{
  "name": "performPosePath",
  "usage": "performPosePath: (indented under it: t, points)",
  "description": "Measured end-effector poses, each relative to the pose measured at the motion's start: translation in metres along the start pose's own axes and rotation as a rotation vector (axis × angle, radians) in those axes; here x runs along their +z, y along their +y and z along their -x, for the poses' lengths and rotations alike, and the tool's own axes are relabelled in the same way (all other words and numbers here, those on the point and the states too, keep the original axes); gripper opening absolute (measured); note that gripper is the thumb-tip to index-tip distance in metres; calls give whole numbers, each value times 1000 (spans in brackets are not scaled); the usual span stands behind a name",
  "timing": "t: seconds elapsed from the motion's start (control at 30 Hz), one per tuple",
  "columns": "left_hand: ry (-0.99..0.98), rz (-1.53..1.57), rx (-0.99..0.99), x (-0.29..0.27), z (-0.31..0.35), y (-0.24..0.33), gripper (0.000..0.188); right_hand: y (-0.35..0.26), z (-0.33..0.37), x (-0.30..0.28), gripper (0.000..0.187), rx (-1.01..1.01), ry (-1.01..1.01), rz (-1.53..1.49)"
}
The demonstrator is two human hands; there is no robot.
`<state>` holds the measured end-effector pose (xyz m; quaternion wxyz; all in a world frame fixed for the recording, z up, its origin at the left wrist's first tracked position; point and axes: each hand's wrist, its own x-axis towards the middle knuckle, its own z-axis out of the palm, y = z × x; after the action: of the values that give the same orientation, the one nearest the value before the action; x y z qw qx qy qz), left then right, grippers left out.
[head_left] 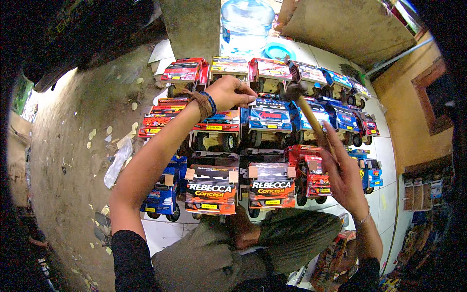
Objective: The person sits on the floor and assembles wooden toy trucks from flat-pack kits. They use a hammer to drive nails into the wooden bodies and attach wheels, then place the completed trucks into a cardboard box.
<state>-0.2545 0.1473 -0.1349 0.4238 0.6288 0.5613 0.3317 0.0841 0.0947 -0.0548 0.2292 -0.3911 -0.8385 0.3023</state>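
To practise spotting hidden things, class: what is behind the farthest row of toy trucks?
Beyond those toy trucks, a large see-through bottle and a light-blue basin show. Anything low directly behind the trucks is covered and cannot be seen.

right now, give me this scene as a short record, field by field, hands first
left hand: fingertips of the left hand at the roof of a blue toy truck in the middle row; too small to tell what they pinch
right hand: right hand grips a wooden-handled hammer, its head right of the left fingertips
front row: includes two black-and-orange toy trucks side by side, small tan squares at their upper corners
behind rows: large clear water bottle, blue basin
floor: white tiles under the trucks
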Motion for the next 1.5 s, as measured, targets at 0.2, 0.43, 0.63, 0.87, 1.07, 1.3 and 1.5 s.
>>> performPosePath:
  t: [0.2, 0.43, 0.63, 0.87, 1.07, 1.3, 1.5]
  points:
    - [18, -67, 34, -1, 1, 2, 30, 5, -34, 17, 60, -108, -163, 319]
    - [18, -92, 39, -1, 0, -1, 29, 16, -37, 26, 66, -208, -61, 422]
    - [23, -92, 41, 0, -4, -1, 21, 22, -33, 24, 75, -165, -123, 612]
    - [-17, -28, 34, -1, -4, -3, 27, 29, -34, 31, 72, -124, -195, 524]
    - [-23, -119, 45, -3, -6, -5, 30, 24, -29, 28, 72, -167, -92, 487]
    - [-91, -23, 62, -7, -7, -5, 32, 18, -15, 4, 64, -49, 137, 272]
    - [-109, -114, -233, -20, -7, 24, 34, 6, 79, -51, 70, -56, 431, -83]
